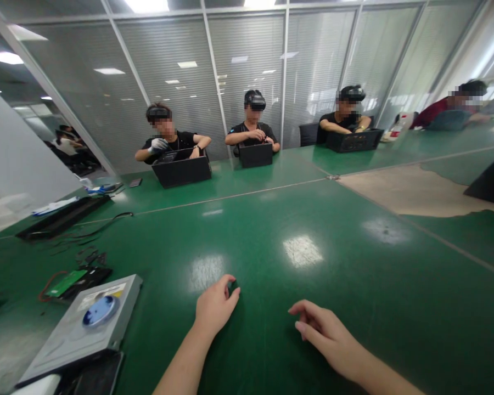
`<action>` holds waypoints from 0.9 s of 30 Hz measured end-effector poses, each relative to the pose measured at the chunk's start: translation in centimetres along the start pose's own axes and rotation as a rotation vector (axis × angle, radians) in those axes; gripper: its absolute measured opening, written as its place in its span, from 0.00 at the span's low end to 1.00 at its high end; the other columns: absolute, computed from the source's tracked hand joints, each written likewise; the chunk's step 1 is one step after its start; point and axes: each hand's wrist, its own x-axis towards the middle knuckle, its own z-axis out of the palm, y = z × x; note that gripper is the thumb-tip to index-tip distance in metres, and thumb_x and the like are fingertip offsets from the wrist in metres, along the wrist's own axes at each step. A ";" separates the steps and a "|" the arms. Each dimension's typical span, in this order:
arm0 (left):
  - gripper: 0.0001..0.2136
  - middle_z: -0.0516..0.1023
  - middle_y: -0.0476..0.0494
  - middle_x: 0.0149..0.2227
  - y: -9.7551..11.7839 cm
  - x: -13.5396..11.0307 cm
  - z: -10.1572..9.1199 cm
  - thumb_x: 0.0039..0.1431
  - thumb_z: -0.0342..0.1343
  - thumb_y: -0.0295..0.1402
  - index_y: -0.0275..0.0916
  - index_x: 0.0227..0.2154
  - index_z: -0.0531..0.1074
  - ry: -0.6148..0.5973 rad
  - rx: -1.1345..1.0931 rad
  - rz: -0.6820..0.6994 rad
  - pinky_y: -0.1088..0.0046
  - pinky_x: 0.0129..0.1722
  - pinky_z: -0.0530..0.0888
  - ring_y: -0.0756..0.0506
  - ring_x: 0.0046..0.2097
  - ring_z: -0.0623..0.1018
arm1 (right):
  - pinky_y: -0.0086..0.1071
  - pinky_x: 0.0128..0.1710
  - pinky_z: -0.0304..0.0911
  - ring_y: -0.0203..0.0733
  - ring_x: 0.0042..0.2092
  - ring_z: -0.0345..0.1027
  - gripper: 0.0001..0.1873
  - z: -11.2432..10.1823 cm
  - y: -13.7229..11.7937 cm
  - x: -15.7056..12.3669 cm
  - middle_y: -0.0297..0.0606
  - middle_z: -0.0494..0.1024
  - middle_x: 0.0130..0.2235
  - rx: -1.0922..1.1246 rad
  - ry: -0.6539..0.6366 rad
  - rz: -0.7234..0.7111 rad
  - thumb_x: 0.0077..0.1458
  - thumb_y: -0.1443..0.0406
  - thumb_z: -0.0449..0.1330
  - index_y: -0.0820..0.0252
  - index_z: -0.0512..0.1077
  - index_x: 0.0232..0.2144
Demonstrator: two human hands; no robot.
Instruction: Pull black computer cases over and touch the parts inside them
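My left hand (217, 305) rests over the green table (263, 230) in front of me, its fingers loosely curved and a gap between thumb and forefinger. To its right, my right hand (324, 331) is also loosely curled, thumb and fingers apart. Neither hand holds anything, and a stretch of tabletop separates them. Left of my left hand lies a grey metal box like an optical disc drive (127, 299), with a small round blue-and-white object (100, 311) on top. Behind it is a green circuit board (67, 283) on a dark part.
Across the table, three people wearing headsets handle black cases (181, 168), (256, 155), (354, 140). A long black panel (63, 218) and a dark strap lie at the left. A phone (135, 182), a bottle (396, 129), a tan patch (415, 189) and a dark object (492, 184) are farther off.
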 end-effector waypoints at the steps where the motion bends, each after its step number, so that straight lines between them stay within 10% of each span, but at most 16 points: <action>1: 0.14 0.76 0.50 0.31 0.0 0.0 0.0 0.65 0.49 0.42 0.44 0.49 0.72 0.000 0.004 -0.003 0.72 0.30 0.58 0.47 0.32 0.75 | 0.31 0.35 0.58 0.38 0.34 0.64 0.17 0.0 0.0 0.0 0.32 0.71 0.33 0.001 0.000 -0.004 0.65 0.52 0.55 0.56 0.72 0.47; 21: 0.21 0.75 0.47 0.33 -0.9 1.1 0.0 0.65 0.41 0.49 0.44 0.53 0.67 -0.124 0.031 -0.020 0.68 0.34 0.63 0.42 0.37 0.77 | 0.28 0.32 0.60 0.35 0.32 0.63 0.15 0.1 -1.3 0.3 0.32 0.72 0.32 -0.037 0.088 -0.019 0.55 0.65 0.61 0.59 0.74 0.45; 27: 0.19 0.76 0.48 0.33 -1.1 0.7 0.2 0.65 0.42 0.47 0.45 0.51 0.68 -0.085 0.004 -0.007 0.69 0.34 0.63 0.42 0.36 0.77 | 0.35 0.47 0.66 0.42 0.45 0.70 0.22 -2.1 -9.5 -1.5 0.40 0.76 0.46 -0.319 0.153 -0.192 0.50 0.67 0.64 0.59 0.72 0.49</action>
